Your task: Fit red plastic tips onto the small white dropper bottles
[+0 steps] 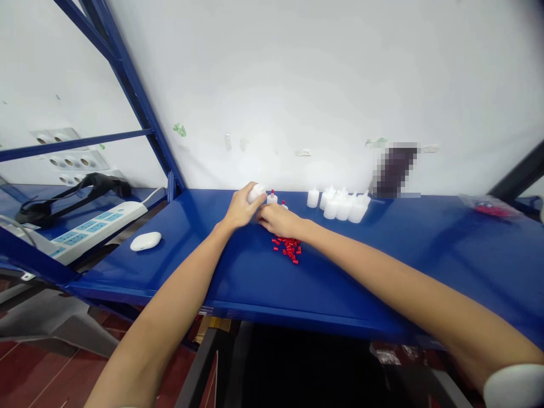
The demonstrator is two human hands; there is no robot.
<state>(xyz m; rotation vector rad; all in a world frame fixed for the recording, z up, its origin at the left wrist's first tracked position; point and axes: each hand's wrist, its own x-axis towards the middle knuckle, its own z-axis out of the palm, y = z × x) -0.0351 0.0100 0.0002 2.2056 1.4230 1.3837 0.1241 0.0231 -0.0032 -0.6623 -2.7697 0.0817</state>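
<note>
My left hand point(240, 209) is closed around a small white dropper bottle point(256, 193), which leans over in its grip above the blue table. My right hand point(281, 220) is close beside it with bent, closed fingers; whatever they pinch, if anything, is hidden. Below the right hand lies a loose heap of small red caps point(291, 247), partly covered by it. Just behind the hands stands a white bottle with a red cap point(272, 198) on its tip. Another capped bottle point(284, 204) shows only in part over my right hand.
Several white bottles point(342, 208) stand grouped at the back, right of centre. A small white case point(145, 241) and a power strip point(97, 229) are at the left. A clear bag with red contents point(493, 209) lies far right. Blue rack posts point(140, 102) rise at the left.
</note>
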